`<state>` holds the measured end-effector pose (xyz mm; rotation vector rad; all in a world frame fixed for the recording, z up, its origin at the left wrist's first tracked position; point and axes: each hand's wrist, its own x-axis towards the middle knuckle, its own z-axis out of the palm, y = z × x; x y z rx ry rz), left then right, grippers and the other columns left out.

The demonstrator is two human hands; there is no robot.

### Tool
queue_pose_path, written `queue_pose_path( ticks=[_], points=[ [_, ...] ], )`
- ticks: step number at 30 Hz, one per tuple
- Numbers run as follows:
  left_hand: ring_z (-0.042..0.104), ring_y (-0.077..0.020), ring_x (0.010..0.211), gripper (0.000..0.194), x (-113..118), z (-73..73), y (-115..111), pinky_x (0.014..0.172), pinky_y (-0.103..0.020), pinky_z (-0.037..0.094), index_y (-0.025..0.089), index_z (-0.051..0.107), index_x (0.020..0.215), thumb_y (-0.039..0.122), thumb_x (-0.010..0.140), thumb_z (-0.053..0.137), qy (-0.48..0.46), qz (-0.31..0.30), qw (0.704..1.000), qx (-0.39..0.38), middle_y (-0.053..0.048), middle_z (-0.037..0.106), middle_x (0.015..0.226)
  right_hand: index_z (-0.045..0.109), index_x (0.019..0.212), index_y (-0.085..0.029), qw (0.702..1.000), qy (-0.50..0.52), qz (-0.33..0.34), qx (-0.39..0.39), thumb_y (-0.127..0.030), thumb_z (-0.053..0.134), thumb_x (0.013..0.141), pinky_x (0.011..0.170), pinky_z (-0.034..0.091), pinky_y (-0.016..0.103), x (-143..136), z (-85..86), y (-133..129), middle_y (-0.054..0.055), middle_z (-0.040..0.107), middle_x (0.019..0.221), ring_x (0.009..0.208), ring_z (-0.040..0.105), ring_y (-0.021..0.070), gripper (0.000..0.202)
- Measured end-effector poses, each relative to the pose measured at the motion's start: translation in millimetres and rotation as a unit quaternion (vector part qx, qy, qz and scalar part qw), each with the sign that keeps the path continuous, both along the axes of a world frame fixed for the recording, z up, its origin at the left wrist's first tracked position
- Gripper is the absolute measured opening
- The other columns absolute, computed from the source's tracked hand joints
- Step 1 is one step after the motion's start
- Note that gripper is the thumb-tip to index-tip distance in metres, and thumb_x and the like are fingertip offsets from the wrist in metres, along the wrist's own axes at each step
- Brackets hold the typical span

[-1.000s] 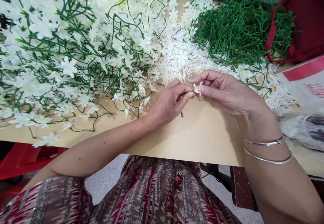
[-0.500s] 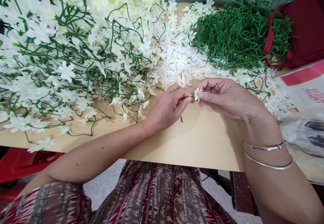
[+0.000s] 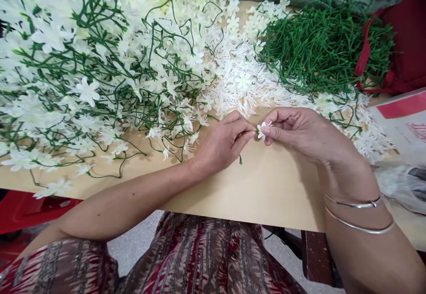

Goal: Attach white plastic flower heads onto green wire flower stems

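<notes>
White flower [image 3: 261, 131]: between two hands, over worktop [image 3: 266, 192]. Left hand [image 3: 222, 142]: fingers pinched tight around green stem [image 3: 241, 160], probably for steadiness. Right hand [image 3: 296, 132]: thumb and fingers closed at petals, likely for fine control. White filaments [image 3: 234, 81], green stem heap [image 3: 322, 48]: beyond hands, presumably for easy reach. Worktop: pale, smooth. Room: red bag [image 3: 411, 41] far right; speckled floor [image 3: 135, 238] below.

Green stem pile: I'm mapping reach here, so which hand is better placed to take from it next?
Probably the right hand: it is nearer the green stem pile, though it is pinching the small white flower. The left hand is farther away, at the flower's green end.
</notes>
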<state>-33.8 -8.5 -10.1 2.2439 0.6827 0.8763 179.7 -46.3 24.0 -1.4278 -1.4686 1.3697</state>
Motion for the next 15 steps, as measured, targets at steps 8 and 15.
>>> queue_pose_path(
  ticks=[8, 15],
  points=[
    [0.067, -0.0172, 0.085, 0.017, -0.3, -0.1, 2.4, 0.078, -0.031, 0.055, 0.019, 0.069, 0.091, 0.022, 0.104, 0.058, -0.025, -0.005, 1.000, -0.017, -0.004, 0.068, 0.088, 0.069, 0.074, -0.024, 0.999, 0.035, -0.013, -0.021, -0.057, 0.087, 0.076, 0.067, 0.047, 0.032, -3.9, -3.5, 1.5, -0.002, 0.068, 0.063, 0.062, 0.061, 0.0142, 0.037],
    [0.066, -0.0171, 0.083, 0.017, 0.3, 2.2, 3.9, 0.076, -0.030, 0.054, 0.020, 0.073, 0.091, 0.025, 0.102, 0.062, -0.040, -0.019, 0.998, -0.048, -0.003, 0.069, 0.085, 0.068, 0.071, -0.027, 0.998, 0.046, -0.004, -0.040, -0.063, 0.086, 0.074, 0.068, 0.050, 0.035, -4.1, -2.2, 3.5, -0.002, 0.068, 0.063, 0.062, 0.063, 0.0164, 0.040]
  ],
)
